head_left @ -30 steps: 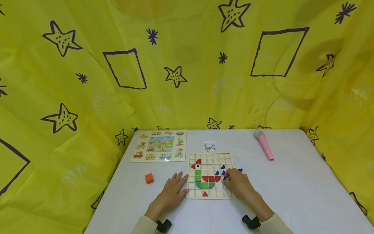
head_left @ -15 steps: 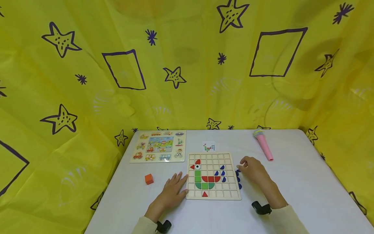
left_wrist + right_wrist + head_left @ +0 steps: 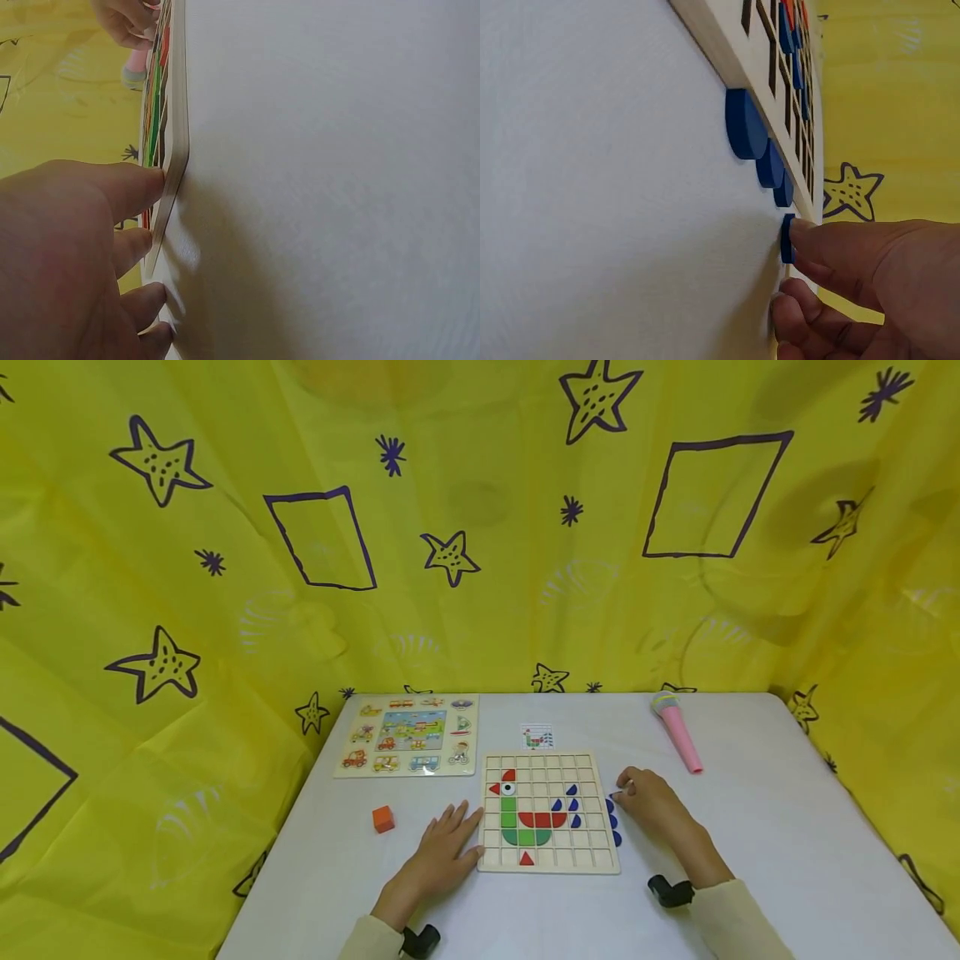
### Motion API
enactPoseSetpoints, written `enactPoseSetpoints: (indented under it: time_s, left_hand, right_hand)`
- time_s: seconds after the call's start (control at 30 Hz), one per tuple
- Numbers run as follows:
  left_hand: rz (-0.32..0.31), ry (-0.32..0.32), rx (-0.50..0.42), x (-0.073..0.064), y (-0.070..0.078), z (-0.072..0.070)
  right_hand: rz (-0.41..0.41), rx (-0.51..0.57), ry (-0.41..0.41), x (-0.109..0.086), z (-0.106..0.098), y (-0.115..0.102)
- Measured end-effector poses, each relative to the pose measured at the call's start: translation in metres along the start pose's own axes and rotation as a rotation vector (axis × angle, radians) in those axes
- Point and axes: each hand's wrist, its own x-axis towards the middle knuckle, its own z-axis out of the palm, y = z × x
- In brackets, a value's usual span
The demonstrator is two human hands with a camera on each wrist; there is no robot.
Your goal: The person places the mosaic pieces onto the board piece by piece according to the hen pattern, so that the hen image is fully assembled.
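A wooden grid board (image 3: 540,860) lies flat, with green, red and blue pieces set in it in the form of a bird. My left hand (image 3: 447,846) stays at the board's left edge, its thumb and fingertips touching the rim, fingers extended. Off the right edge, my right hand (image 3: 654,802) pinches a small blue rounded piece (image 3: 787,238) between thumb and fingers, low by the tabletop. Several more blue rounded pieces (image 3: 745,124) lie in a row along the board's right edge. On the board, blue pieces (image 3: 574,820) sit at the bird's tail.
Beyond the board lies a small picture card (image 3: 537,736) with a similar bird. A vehicle picture puzzle (image 3: 468,764) lies at the back left, an orange cube (image 3: 383,818) nearer. A pink toy microphone (image 3: 681,739) lies at the back right. Yellow curtain (image 3: 480,627) surrounds the table.
My right hand has moved from over the bird's tail rightward off the board to the row of loose blue pieces, and now pinches one. My left hand has kept its place.
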Motion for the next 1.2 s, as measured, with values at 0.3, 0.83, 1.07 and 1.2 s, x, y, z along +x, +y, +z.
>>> enactPoseSetpoints:
  time_s: [0.3, 0.83, 1.07, 1.2]
  left_hand:
    - [0.002, 0.007, -0.001, -0.001, 0.001, 0.001]
    - [0.011, 0.005, -0.006, 0.001, 0.0, 0.001]
    - [0.048, 0.004, 0.0, -0.001, 0.001, -0.001]
    - [0.048, 0.0, 0.001, 0.0, 0.0, -0.001]
  right_hand:
    - [0.017, -0.044, 0.043, 0.004, -0.001, 0.002]
    - [0.006, -0.055, 0.043, 0.005, 0.001, 0.004]
    - [0.038, -0.032, 0.066, 0.006, 0.007, 0.0]
    - [0.033, -0.004, 0.064, 0.009, 0.012, -0.007]
